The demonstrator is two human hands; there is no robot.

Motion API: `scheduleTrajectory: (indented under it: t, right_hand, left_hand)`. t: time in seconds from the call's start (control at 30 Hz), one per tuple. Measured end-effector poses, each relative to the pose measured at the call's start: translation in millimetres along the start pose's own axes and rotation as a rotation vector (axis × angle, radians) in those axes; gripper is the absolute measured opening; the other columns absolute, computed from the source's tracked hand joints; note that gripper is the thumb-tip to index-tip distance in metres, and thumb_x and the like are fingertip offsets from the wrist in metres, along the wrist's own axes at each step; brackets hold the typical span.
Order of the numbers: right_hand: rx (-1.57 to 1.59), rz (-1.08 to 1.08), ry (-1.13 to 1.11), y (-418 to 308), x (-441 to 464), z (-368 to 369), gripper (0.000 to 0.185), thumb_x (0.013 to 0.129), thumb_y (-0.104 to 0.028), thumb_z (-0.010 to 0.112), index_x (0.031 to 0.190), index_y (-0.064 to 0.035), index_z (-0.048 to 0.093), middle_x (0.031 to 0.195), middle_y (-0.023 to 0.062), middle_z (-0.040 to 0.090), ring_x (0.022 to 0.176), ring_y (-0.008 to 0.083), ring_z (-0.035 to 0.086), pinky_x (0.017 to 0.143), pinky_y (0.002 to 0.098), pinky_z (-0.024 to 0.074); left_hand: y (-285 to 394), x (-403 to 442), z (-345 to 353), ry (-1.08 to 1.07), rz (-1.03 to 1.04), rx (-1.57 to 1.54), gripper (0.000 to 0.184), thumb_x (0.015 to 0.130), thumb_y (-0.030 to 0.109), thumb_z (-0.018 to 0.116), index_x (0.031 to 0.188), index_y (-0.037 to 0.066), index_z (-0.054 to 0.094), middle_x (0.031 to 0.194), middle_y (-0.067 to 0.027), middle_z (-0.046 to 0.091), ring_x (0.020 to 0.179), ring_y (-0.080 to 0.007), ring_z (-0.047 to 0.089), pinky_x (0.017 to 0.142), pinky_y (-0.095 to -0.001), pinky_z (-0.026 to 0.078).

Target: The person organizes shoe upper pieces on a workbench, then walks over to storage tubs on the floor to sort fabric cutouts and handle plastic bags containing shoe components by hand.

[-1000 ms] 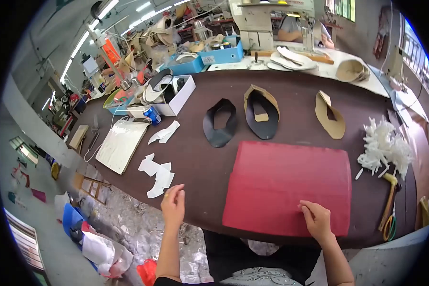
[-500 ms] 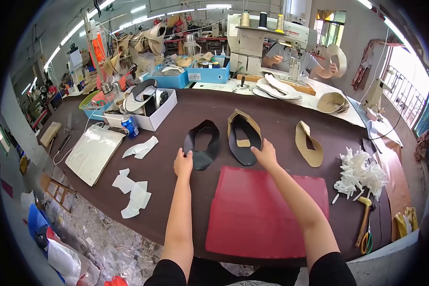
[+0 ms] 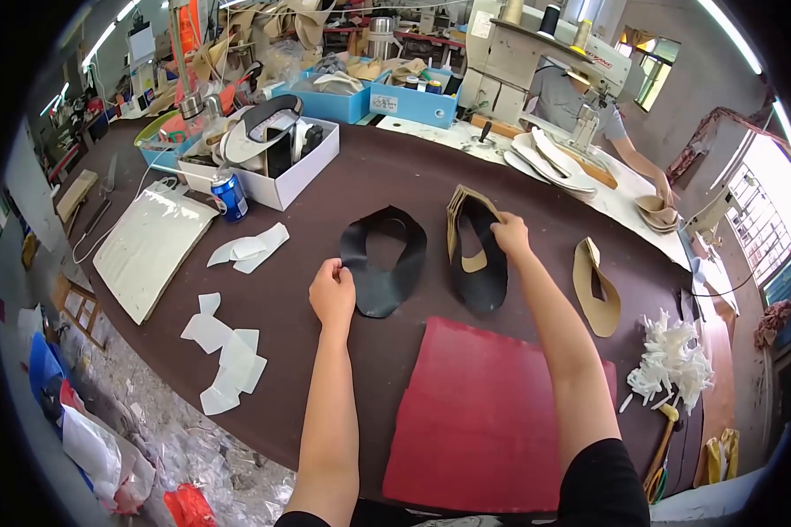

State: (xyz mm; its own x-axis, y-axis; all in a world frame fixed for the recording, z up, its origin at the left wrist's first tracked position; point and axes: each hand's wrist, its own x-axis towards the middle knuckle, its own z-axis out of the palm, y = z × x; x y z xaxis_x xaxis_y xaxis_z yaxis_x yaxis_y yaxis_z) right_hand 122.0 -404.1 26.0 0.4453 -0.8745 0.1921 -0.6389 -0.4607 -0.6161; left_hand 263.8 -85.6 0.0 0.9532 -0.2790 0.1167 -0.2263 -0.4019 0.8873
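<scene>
Worktop [image 3: 308,351] surfaced in dark brown carries a flat black oval piece with an open centre [image 3: 382,294], its left edge pinched in the grip of a person's left hand [image 3: 332,294], while the right hand [image 3: 510,235] pinches the upper right edge of a second black open-centred piece [image 3: 479,290] just beside it, backed by layered tan pieces [image 3: 454,220]; whether that grip takes in the tan layers too cannot be told. A red, roughly rectangular flat sheet [image 3: 466,413] lies nearer the person, and a single tan open-centred piece [image 3: 599,316] rests to the right, near a heap of slender white pieces [image 3: 672,364].
</scene>
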Motion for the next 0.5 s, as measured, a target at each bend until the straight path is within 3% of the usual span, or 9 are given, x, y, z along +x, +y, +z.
scheduleTrajectory:
  t: [0.13, 0.27, 0.4, 0.5]
  right_hand:
    - [0.246, -0.072, 0.008, -38, 16, -12, 0.038, 0.073, -0.018, 0.059, 0.108, -0.0051, 0.065, 0.086, 0.0111, 0.066, 0.080, 0.0253, 0.060, 0.074, 0.0308, 0.0473]
    - [0.397, -0.041, 0.010, -56, 36, -1, 0.041, 0.075, -0.022, 0.061, 0.111, -0.0035, 0.064, 0.091, 0.0125, 0.066, 0.083, 0.0269, 0.062, 0.076, 0.0319, 0.0479]
    - [-0.213, -0.043, 0.221, -64, 32, 20, 0.043, 0.076, -0.024, 0.063, 0.113, -0.0029, 0.062, 0.096, 0.0128, 0.066, 0.086, 0.0286, 0.062, 0.079, 0.0328, 0.0486]
    - [-0.219, -0.046, 0.176, -57, 18, 27, 0.043, 0.076, -0.025, 0.064, 0.113, -0.0033, 0.062, 0.101, 0.0128, 0.065, 0.089, 0.0293, 0.062, 0.080, 0.0335, 0.0489]
  left_hand:
    - [-11, 5, -4, 0.030, -0.064, -0.168, 0.027, 0.084, 0.014, 0.052, 0.108, 0.005, 0.059, 0.088, -0.0048, 0.063, 0.075, -0.0171, 0.057, 0.069, -0.0274, 0.045]
    - [-11, 7, -5, -0.009, -0.210, -0.344, 0.028, 0.085, 0.012, 0.051, 0.111, 0.003, 0.057, 0.084, -0.0048, 0.060, 0.071, -0.0141, 0.054, 0.065, -0.0249, 0.043]
    - [-12, 8, -4, -0.034, -0.258, -0.369, 0.033, 0.086, 0.013, 0.051, 0.117, 0.001, 0.054, 0.081, -0.0035, 0.058, 0.067, -0.0113, 0.049, 0.060, -0.0219, 0.040]
    - [-5, 6, -8, -0.078, -0.248, -0.387, 0.034, 0.087, 0.013, 0.051, 0.118, 0.001, 0.054, 0.080, -0.0033, 0.057, 0.066, -0.0109, 0.049, 0.059, -0.0212, 0.039]
